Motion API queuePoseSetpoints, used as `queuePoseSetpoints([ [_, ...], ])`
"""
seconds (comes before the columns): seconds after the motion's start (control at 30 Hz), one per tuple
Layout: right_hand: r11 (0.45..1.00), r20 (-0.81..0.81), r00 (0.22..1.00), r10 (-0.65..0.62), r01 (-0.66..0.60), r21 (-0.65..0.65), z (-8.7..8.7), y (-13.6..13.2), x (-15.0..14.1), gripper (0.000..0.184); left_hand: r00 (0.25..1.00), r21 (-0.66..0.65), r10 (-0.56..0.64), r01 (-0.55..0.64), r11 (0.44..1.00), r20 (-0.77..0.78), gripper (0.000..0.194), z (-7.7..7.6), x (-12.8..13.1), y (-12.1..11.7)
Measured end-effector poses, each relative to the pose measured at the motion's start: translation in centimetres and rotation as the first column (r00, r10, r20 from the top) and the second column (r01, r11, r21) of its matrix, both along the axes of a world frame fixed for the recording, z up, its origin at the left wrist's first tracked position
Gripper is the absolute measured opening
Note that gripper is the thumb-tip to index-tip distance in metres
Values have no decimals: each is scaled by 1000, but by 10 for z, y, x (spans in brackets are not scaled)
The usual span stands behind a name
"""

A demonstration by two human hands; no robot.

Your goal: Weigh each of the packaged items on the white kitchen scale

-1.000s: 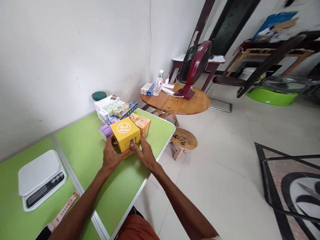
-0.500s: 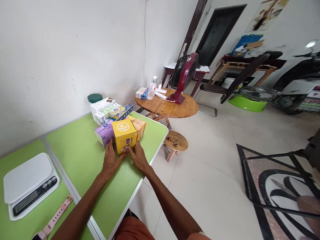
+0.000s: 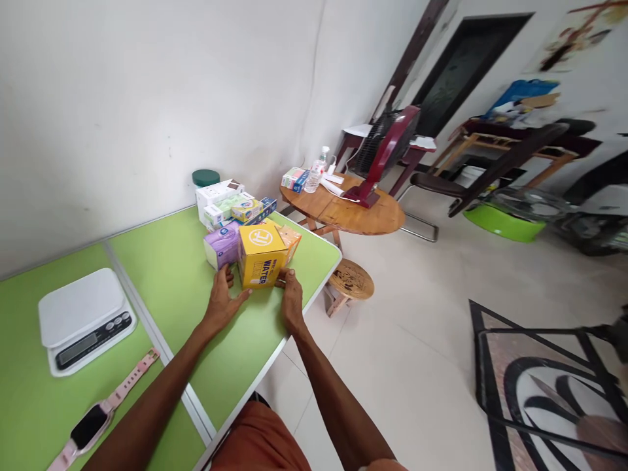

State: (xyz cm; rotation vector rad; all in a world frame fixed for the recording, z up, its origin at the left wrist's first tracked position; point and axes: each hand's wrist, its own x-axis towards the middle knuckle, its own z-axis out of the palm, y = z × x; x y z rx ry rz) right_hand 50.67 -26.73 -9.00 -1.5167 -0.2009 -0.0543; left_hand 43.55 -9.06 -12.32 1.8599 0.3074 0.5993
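Observation:
A yellow cardboard box (image 3: 262, 261) with "WATER" printed on its front stands on the green table (image 3: 230, 373). My left hand (image 3: 223, 302) is at the box's lower left corner, fingers spread and thumb pointing to its bottom edge. Beside the right side of the box is my right hand (image 3: 292, 297), fingers loosely apart and close to the cardboard; whether they touch it I cannot tell. A purple tissue pack (image 3: 223, 244) sits left of the box, and an orange pack (image 3: 290, 242) is partly hidden behind it. Several small cartons (image 3: 220, 199) are piled farther back.
On the table's left lie a white kitchen scale (image 3: 86, 314) and a pink-strapped watch (image 3: 93, 425). A green lid (image 3: 206, 177) shows by the wall. Beyond the table stand a round wooden table (image 3: 324, 209) with a red fan (image 3: 392, 157) and a bottle, and a low stool (image 3: 350, 280).
My right thumb has come off the front of the yellow box, and that hand is now at its right side. My left fingers have spread a little. The view has swung left.

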Motion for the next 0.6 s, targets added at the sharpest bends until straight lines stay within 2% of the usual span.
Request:
queuePoseSetpoints([
  [0.07, 1000, -6, 1000, -22, 22, -3, 0, 0, -1, 97, 999, -41, -19, 18, 999, -41, 102, 6, 4, 0],
  [0.17, 999, -7, 1000, -17, 17, -41, -2, -2, 0, 99, 995, -38, -65, 62, 997, -70, 108, 19, 15, -5],
  [0.3, 984, -7, 1000, -8, 7, -177, -9, -9, 4, 98, 994, -3, -75, 75, 997, -81, 116, 32, 31, -16],
  [0.43, 951, 35, 999, 1, 10, -309, -20, -19, 12, 91, 995, 12, -28, 30, 999, -91, 120, 29, 40, -25],
  [0.6, 936, 80, 997, 18, 11, -351, -27, -25, 19, 78, 993, 21, -92, 94, 995, -79, 127, 21, 40, -20],
])
